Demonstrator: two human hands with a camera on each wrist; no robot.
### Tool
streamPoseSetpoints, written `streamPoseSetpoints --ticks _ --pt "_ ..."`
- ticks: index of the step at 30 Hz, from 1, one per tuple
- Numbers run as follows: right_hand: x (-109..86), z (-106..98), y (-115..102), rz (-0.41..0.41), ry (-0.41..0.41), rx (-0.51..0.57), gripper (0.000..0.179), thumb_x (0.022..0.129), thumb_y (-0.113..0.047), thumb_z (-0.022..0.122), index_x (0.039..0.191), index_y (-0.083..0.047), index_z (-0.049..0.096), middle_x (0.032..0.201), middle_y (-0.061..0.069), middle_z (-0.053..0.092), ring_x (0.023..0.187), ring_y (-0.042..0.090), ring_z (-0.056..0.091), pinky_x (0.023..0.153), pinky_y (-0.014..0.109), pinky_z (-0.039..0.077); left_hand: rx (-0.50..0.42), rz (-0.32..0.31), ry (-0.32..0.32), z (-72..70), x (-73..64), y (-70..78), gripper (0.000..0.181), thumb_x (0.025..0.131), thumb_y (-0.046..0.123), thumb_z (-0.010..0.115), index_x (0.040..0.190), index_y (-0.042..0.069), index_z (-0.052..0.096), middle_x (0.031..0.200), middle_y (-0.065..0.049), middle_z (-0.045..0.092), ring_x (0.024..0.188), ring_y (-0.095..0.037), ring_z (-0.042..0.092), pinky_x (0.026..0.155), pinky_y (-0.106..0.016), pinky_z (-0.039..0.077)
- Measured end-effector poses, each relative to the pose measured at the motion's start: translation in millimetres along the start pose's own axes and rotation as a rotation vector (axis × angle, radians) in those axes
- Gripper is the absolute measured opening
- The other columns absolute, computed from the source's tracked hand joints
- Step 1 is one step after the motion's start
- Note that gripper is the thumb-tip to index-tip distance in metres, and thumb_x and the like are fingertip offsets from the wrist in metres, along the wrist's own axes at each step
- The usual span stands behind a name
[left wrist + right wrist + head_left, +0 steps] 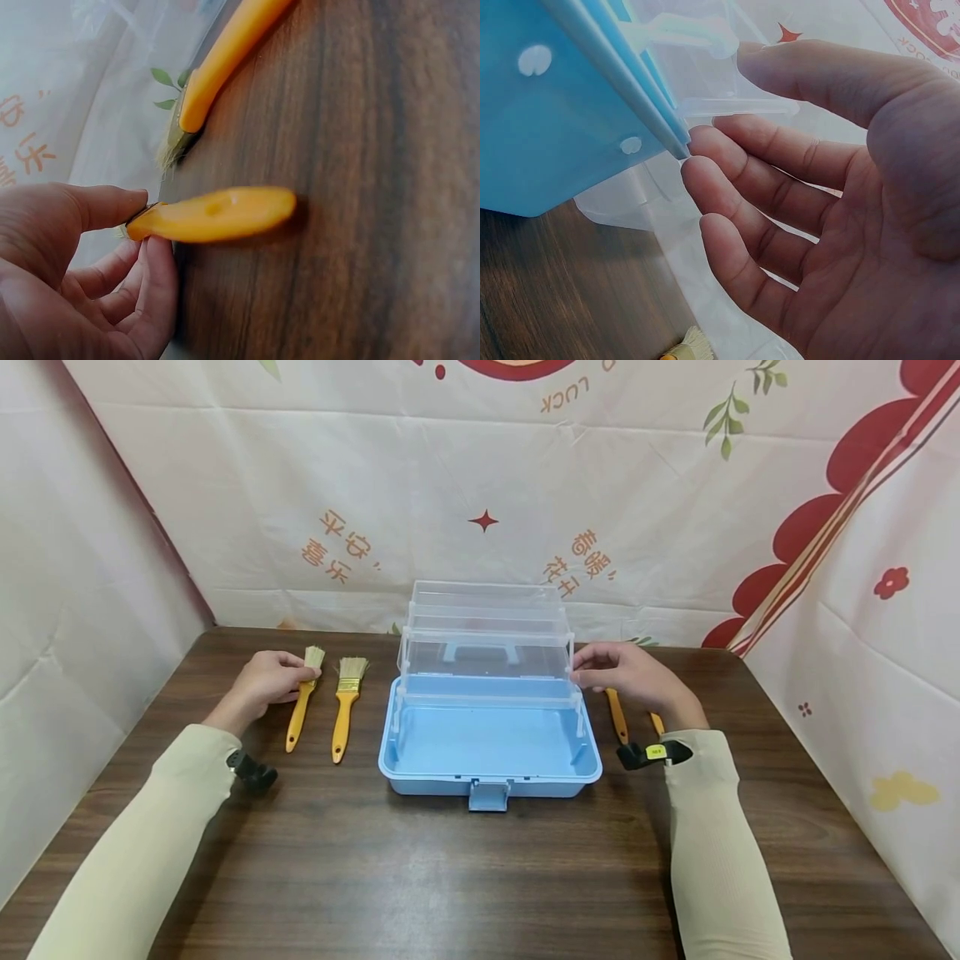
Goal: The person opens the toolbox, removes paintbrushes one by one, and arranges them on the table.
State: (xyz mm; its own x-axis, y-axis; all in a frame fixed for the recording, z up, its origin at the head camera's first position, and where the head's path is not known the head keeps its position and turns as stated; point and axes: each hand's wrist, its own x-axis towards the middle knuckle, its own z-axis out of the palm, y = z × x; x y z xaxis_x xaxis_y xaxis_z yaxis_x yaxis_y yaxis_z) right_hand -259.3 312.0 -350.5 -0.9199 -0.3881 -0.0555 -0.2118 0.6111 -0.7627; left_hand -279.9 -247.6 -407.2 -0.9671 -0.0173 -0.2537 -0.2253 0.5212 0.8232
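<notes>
My left hand pinches a paintbrush between thumb and fingers, near where its yellow handle meets the bristles. In the left wrist view that handle points away from the fingers, with its tip just off the tabletop. Beside it lies a wider yellow-handled paintbrush. A light-blue toolbox stands open in the middle, its clear tiered trays raised. At its right side is my right hand. In the right wrist view its thumb and fingers lie apart around a clear tray arm, fingertips at the box's rim.
Two more yellow handles show right of the toolbox, partly hidden beneath the right hand and wrist. A blue latch hangs at the box's front. The dark wooden table meets a printed white cloth behind.
</notes>
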Motion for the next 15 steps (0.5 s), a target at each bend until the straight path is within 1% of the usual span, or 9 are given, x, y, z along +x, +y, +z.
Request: streamPoseSetpoints --ticks 8,15 --pt "1.7 -0.6 0.0 0.004 -0.001 -0.003 0.032 0.106 -0.029 0.075 0.127 -0.005 0.073 0.121 0.015 0.072 0.111 0.043 0.065 0.104 0.054 0.058 0.058 0.007 0.039 4.4 1.6 1.5 0.044 0.108 0.026 0.072 0.132 -0.010 0.064 0.127 -0.021 0.060 0.085 -0.005 0.064 0.074 -0.019 0.062" --pt "1.6 -0.4 1.4 0.011 0.001 0.000 0.033 0.106 -0.030 0.075 0.127 -0.004 0.073 0.121 0.015 0.072 0.110 0.042 0.066 0.104 0.054 0.058 0.105 0.038 0.082 7.0 5.0 1.0 0.037 0.104 0.023 0.076 0.121 -0.009 0.069 0.115 -0.020 0.064 0.076 -0.005 0.063 0.067 -0.017 0.060"
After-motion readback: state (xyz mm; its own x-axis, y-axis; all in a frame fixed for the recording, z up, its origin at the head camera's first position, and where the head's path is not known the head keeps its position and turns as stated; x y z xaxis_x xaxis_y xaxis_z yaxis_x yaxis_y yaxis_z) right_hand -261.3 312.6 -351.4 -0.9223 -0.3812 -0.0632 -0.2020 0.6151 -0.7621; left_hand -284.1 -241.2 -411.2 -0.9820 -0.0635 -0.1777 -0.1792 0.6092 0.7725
